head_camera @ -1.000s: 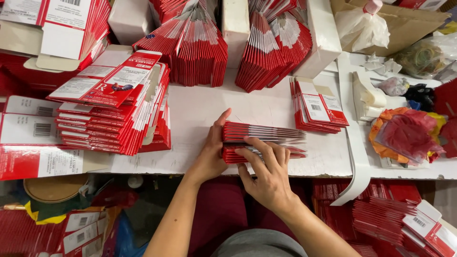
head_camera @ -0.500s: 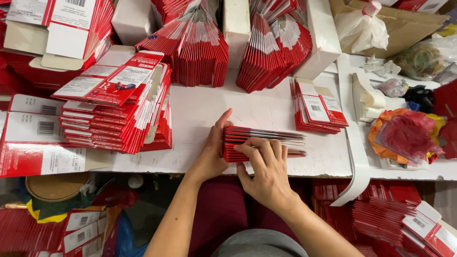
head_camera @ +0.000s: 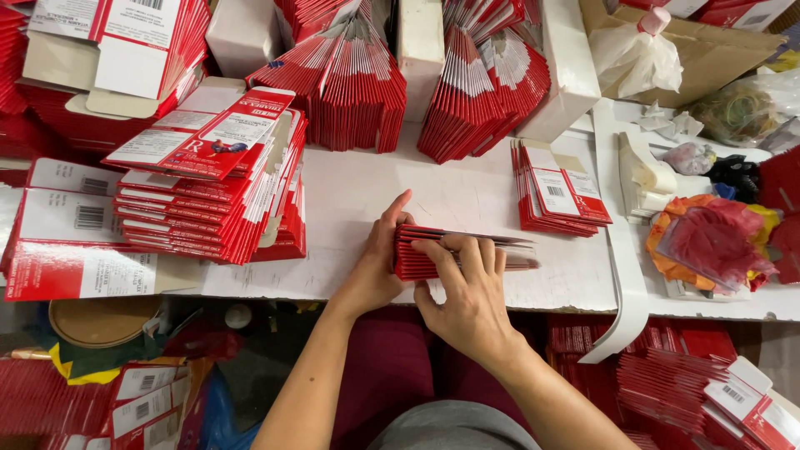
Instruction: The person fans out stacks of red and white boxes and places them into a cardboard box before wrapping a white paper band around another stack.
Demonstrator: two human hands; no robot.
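Left hand, lower centre of the frame: lying flat on the white table, fingers together, thumb pointing up and away, palm pressing against the left end of a small stack of flat red cartons. It is bracing the stack, not wrapping around it.

Right hand, just right of the left: curling over the near edge of the same stack, fingers spread slightly and lying across the top carton. Both hands are touching the stack at once, closing on it from the left and from the near side. The stack is sitting on the table near its front edge, centre frame, its right end fanning loose.

Around it, left to right:
- Far left: a tall leaning pile of red and white cartons, labelled faces up, overhanging the table edge.
- Below that, under the table: a round brown lid and more cartons, partly hidden.
- Upper centre: two fanned bundles standing on edge, with a white box standing between them.
- Right of the hands, well apart: a short pile of cartons.
- Upper right: an open cardboard box holding a knotted white plastic bag.
- Far right: crumpled red and orange plastic.
- Lower right: more red cartons lying below table level.
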